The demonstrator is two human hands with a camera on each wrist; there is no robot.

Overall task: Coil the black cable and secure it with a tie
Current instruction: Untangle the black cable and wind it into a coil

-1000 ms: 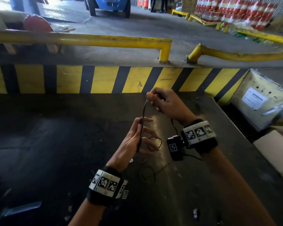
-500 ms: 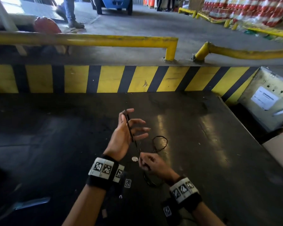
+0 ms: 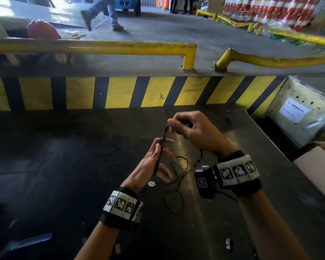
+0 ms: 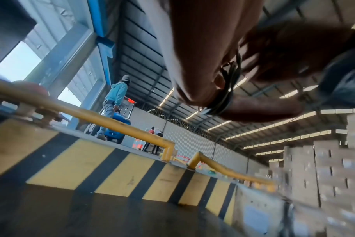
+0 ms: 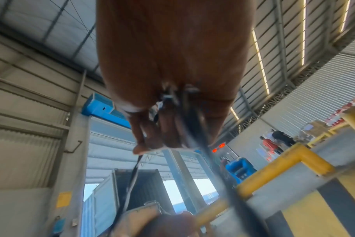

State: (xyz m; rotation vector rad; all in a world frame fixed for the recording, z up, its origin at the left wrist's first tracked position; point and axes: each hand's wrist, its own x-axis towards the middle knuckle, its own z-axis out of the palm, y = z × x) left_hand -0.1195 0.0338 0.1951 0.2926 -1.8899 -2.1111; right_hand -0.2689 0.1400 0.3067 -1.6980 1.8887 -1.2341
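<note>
A thin black cable (image 3: 178, 177) lies partly loose on the dark platform (image 3: 64, 166), with several loops gathered in my left hand (image 3: 158, 156). That hand grips the loops (image 4: 227, 89) between thumb and fingers, held upright above the surface. My right hand (image 3: 188, 128) is raised just beyond it and pinches the cable strand (image 5: 184, 112) at its fingertips, drawing it up from the bundle. The slack trails down under my right wrist to the surface. No tie is visible.
A yellow-and-black striped wall (image 3: 120, 92) bounds the platform's far side, with yellow rails (image 3: 101, 47) above. A grey metal box (image 3: 304, 113) and cardboard (image 3: 319, 166) sit at the right edge. A small white disc (image 3: 151, 183) lies near my left wrist. A person (image 3: 105, 14) walks beyond.
My right hand has risen from low near the surface to above the left hand, pulling the cable up. The left hand has kept hold of the loops.
</note>
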